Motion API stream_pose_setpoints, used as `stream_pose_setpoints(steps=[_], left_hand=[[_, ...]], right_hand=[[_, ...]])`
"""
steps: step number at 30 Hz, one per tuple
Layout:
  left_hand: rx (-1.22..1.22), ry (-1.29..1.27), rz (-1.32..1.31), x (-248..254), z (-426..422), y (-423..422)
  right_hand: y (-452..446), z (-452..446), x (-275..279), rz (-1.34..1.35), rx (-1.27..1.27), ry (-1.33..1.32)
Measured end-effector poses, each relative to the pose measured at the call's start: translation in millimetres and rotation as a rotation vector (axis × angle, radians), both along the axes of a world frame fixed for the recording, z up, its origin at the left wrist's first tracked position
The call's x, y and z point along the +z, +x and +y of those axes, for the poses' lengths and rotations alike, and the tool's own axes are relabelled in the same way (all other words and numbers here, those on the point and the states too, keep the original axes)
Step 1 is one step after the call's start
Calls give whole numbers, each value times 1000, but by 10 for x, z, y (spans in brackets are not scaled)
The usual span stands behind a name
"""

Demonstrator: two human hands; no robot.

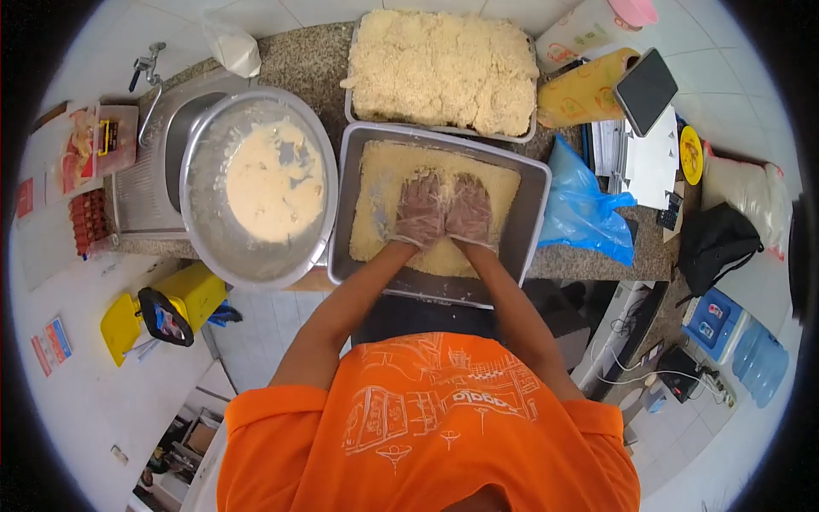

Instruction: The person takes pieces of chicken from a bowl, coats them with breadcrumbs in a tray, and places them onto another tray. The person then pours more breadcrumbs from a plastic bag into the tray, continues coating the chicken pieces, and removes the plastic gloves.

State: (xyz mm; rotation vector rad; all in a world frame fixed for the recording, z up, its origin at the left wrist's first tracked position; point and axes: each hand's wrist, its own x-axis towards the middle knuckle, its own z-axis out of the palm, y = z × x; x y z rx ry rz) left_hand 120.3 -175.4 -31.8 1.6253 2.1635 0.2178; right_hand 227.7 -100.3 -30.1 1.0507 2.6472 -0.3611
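Observation:
Both hands wear clear plastic gloves and rest side by side in the crumbs of a grey rectangular tub [533, 192]. My left hand [420, 210] presses on the pale crumbs [503, 183], its fingers pointing away from me. Close beside it, my right hand [469, 210] lies in the same crumbs, fingers also stretched forward. Whether anything lies under the palms is hidden. Left of the tub, a big metal bowl [200, 183] holds creamy batter [264, 192]. Behind the tub, a tray [531, 128] is heaped with crumb-coated pieces [444, 68].
A blue plastic bag [580, 200] touches the tub's right side. Farther right are a phone [646, 91], a yellow patterned container [580, 94] and papers [644, 166]. A sink [149, 192] with a tap [152, 64] is at the left. A yellow bin [196, 294] stands below.

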Motion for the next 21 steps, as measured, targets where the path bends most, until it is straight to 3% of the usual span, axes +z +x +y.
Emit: stream_pose_setpoints(steps=[2,4,6,8,11,13,14,16,17,19,20,21], left_hand=[[-75,-133,48,32,108,-72],[17,-211,-119,64,173,-142],[-65,-212,-53,97,183,-149],[-145,-179,33,141,233,-221],[-290,-294,95,283,371,-563],[-385,-516,-187,594,323,-782],[-382,-515,-186,343,247,-800],[-616,-594,38,-350,175,-797],[-615,-593,41,-103,154,-748],[-131,-391,-304,436,40,-585],[-132,-389,-297,613,4,-537],[-141,-147,-237,754,-27,-497]], right_hand=[[-91,165,124,41,-103,-112],[-126,140,125,47,-108,-32],[2,41,76,26,-128,6],[69,439,37,-45,23,-363],[161,711,308,-122,72,-375],[268,627,337,-127,63,-397],[246,598,432,-215,78,-466],[215,609,457,-296,101,-515],[266,539,361,-158,129,-439],[329,431,406,-14,147,-367],[255,420,714,18,75,-410],[206,424,882,48,5,-453]])
